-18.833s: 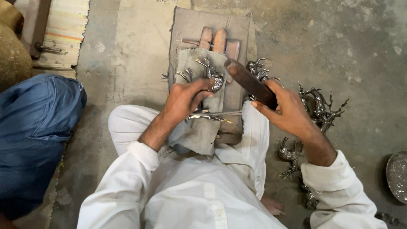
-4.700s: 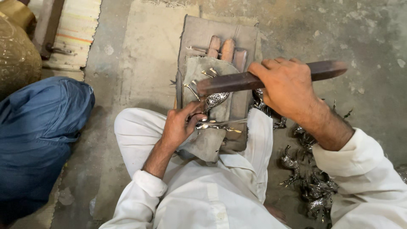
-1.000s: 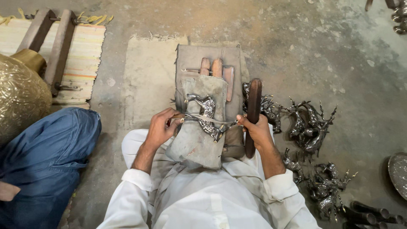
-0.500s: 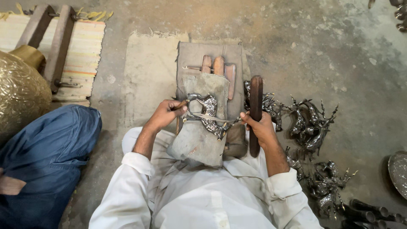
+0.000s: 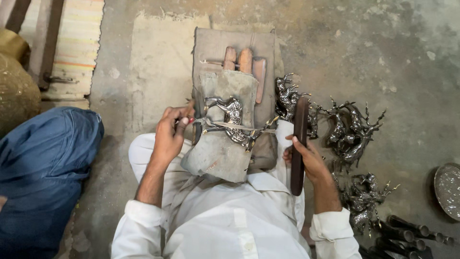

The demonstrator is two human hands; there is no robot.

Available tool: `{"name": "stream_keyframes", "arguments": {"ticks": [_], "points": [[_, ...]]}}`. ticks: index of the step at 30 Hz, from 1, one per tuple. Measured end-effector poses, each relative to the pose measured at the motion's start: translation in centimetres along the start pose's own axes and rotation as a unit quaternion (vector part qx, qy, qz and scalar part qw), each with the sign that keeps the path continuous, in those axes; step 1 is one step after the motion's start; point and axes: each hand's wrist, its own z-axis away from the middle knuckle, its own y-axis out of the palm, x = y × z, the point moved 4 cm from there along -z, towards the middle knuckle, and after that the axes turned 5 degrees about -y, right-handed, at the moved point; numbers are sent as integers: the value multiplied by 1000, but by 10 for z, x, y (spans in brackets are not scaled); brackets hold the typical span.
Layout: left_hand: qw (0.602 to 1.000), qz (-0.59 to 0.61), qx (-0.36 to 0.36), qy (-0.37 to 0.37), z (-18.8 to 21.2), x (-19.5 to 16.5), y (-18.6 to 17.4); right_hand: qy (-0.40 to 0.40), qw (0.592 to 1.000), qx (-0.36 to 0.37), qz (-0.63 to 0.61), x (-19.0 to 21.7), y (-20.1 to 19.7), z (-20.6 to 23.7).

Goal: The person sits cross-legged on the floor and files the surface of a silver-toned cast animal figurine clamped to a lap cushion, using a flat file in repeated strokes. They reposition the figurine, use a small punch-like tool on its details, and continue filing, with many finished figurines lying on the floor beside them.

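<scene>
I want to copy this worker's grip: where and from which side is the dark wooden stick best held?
Probably by its lower end, from the person's right side. The dark wooden stick stands nearly upright beside the metal animal figure on the cloth pad; the right hand wraps its lower half, leaving the upper length free. The left hand pinches the figure's edge.

Shiny silvery metal deer figurine [image 5: 233,120] lies on matt grey cloth [image 5: 225,153]; dark smooth wooden bar [image 5: 299,144]; rough concrete floor [image 5: 383,48].
</scene>
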Motion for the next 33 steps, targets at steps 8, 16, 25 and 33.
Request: {"name": "stream_keyframes", "arguments": {"ticks": [8, 16, 25, 33], "points": [[938, 289, 16, -190, 14, -4, 26, -38, 998, -17, 53, -44, -2, -15], [990, 44, 119, -56, -8, -39, 60, -3, 997, 72, 26, -13, -5, -2], [992, -9, 122, 11, -22, -54, 69, -127, 966, 132, 182, 36, -7, 19], [931, 298, 125, -171, -27, -11, 64, -94, 960, 156, 214, 37, 4, 21]]}}
